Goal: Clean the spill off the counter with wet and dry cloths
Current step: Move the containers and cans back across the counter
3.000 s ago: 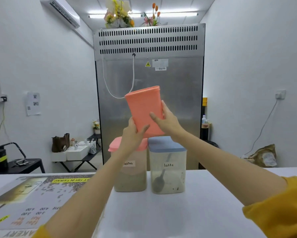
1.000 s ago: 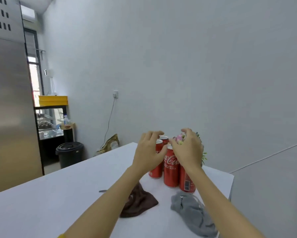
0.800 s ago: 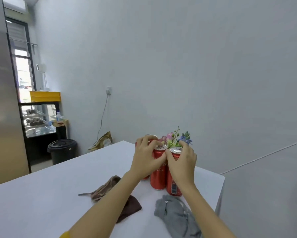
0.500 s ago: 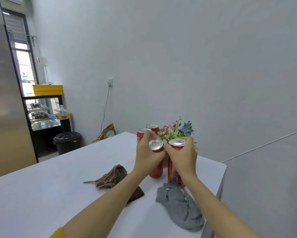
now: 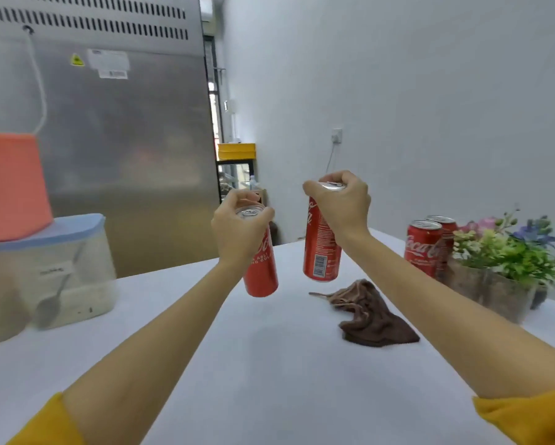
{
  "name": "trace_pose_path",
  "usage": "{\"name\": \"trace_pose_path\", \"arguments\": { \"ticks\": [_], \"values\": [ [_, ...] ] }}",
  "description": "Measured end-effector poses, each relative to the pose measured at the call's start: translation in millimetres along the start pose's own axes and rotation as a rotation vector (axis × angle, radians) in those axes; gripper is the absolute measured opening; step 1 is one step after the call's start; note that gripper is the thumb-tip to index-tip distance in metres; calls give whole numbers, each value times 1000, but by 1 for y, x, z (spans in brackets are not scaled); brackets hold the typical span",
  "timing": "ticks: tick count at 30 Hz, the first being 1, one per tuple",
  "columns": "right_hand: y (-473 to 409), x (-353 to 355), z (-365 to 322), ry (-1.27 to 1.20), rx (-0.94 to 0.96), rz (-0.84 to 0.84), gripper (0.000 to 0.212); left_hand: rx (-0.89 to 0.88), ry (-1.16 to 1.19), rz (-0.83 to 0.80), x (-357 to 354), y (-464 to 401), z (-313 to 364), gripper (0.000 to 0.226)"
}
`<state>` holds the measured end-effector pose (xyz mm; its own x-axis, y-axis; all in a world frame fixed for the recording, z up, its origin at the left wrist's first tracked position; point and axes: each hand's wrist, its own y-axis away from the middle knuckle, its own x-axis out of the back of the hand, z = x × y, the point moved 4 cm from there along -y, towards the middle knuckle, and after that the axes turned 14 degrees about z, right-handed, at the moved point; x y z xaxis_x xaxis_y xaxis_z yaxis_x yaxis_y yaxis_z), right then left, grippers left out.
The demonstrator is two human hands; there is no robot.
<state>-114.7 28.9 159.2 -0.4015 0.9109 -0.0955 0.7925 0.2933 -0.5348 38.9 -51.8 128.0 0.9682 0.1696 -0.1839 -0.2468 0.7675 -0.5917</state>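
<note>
A white counter [image 5: 269, 380] stands in a room with pale grey walls, and behind it there is one big steel refrigerator [image 5: 115, 155] with a vent grille at the top. Four red soda cans are in view. Two of them are held up in the air above the counter: the left hand [image 5: 237, 226] grasps the top of the left can [image 5: 261, 271] with curled fingers, and the right hand [image 5: 342, 207] grasps the top of the right can [image 5: 321, 252] in the same way, a little higher. Both held cans hang nearly upright and do not touch the counter. The two standing cans [image 5: 422, 248] are on the counter at the right, one just behind the other, touching or almost touching one pot of small flowers [image 5: 507, 252]. Only one cloth is visible: a brown cloth [image 5: 369, 313] lies crumpled on the counter, under the right forearm and near the flower pot, apart from all cans. I cannot tell if it is wet or dry, and I see no clear mark of a spill on the counter. At the left edge two clear containers are visible: one with a blue lid [image 5: 54, 232] and one spoon [image 5: 51, 300] inside, and a second one beside it, cut by the frame. One orange lid [image 5: 11, 184] rests tilted on top of them. Both arms wear yellow sleeves [image 5: 526, 419].
</note>
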Motion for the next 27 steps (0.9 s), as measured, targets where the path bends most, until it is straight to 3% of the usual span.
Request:
{"name": "trace_pose_path", "arguments": {
  "ticks": [5, 10, 14, 20, 27],
  "values": [
    [74, -111, 14, -44, -19, -262, 29, -64, -241, 104, 96, -27, -21, 17],
    [144, -194, 31, -141, -59, -455, 27, 20, -342, 229, 153, -35, -44, 11],
    [160, -242, 31, -176, -74, -515, 26, 25, -380, 293, 162, -41, -58, 21],
    [171, -296, 36, -237, -138, -543, 27, -33, -393, 343, 153, -54, -75, 13],
    [165, -325, 47, -270, -86, -540, 29, -72, -422, 395, 152, -72, -91, 11]
  ]
}}
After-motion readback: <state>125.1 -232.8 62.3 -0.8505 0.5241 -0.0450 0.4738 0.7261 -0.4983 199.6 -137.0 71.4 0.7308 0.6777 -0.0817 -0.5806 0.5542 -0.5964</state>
